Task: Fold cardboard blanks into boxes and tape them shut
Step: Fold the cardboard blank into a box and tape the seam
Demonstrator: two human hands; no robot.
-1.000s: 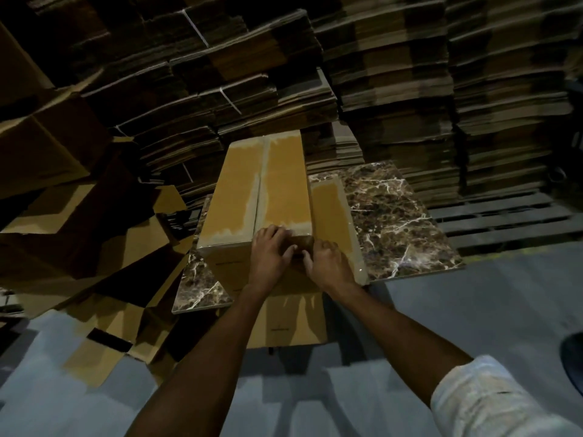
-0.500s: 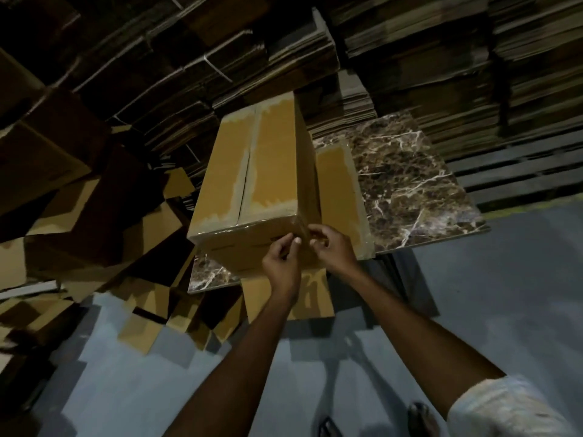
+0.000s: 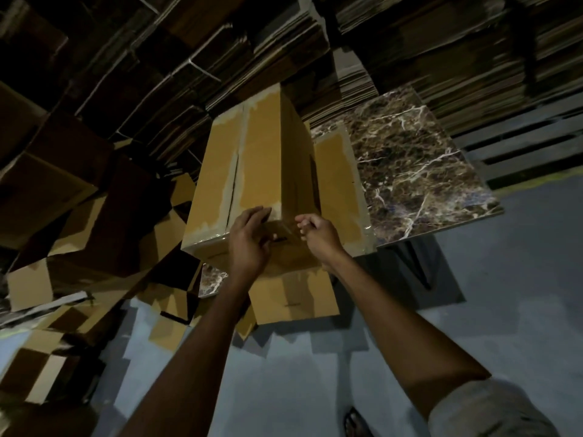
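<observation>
Marble table, cardboard stacks behind; left hand flat on box, right hand curled, grip unclear

Left hand, fingers nearly straight, toward 12 o'clock; right hand at its 3 o'clock, fingers curled.

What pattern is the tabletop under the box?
The tabletop is dark brown marble with white veining, seen in the head view.
</observation>
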